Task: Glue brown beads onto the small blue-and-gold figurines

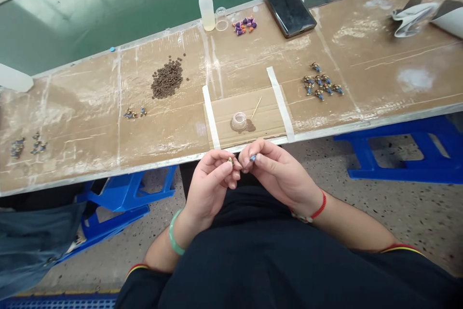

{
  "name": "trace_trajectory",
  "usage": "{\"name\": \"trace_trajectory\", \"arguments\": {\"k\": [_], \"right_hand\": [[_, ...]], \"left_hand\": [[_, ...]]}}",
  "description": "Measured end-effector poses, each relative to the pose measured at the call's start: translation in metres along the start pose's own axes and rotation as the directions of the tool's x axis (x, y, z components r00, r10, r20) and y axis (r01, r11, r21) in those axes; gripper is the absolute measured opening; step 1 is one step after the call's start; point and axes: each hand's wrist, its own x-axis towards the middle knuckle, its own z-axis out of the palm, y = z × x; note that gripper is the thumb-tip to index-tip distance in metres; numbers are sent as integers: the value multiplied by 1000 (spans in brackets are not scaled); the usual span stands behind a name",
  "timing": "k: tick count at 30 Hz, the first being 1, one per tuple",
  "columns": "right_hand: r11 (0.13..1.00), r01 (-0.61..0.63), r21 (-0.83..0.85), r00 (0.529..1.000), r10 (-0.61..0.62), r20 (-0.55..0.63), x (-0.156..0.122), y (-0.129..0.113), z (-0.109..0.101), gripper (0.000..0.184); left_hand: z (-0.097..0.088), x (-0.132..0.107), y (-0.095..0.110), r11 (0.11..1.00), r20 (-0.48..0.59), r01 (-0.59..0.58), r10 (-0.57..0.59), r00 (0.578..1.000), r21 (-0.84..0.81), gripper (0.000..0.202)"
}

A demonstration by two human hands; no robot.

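Both hands meet just off the table's front edge. My left hand (215,174) pinches a tiny gold-coloured figurine piece (230,160) between thumb and forefinger. My right hand (273,167) pinches a small blue piece (252,158), and its fingertips almost touch those of the left; whether the two pieces touch is hidden. Right behind the hands, a small round pot (238,121) sits on a cardboard sheet (226,106), with a brown stain at its side and a thin wooden stick (256,106) leaning close by. Several small blue-and-gold figurines (321,82) lie grouped to the right.
A heap of brown discs (167,79) lies left of the cardboard. More figurines (134,113) sit further left. Along the back stand a squeeze bottle (206,7), a clear cap (221,19), purple-and-orange pieces (245,25) and a phone (290,9). Blue stools (401,150) flank me below the table.
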Motion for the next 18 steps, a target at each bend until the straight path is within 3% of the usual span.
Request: {"name": "trace_trajectory", "arguments": {"k": [4, 9, 13, 18], "right_hand": [[999, -17, 29, 1000, 17, -4, 2, 2, -1, 17], [981, 135, -138, 987, -145, -64, 6, 4, 0, 12], [915, 303, -267, 941, -331, -67, 8, 6, 1, 7], [865, 360, -350, 915, -400, -48, 9, 9, -4, 7]], "left_hand": [[0, 2, 1, 996, -27, 78, -79, 996, -32, 29], [1, 4, 4, 986, -14, 150, -152, 988, -77, 30], [3, 5, 5, 991, -5, 120, -121, 993, -58, 28], [-3, 9, 7, 998, -29, 22, -20, 999, 54, 25]]}}
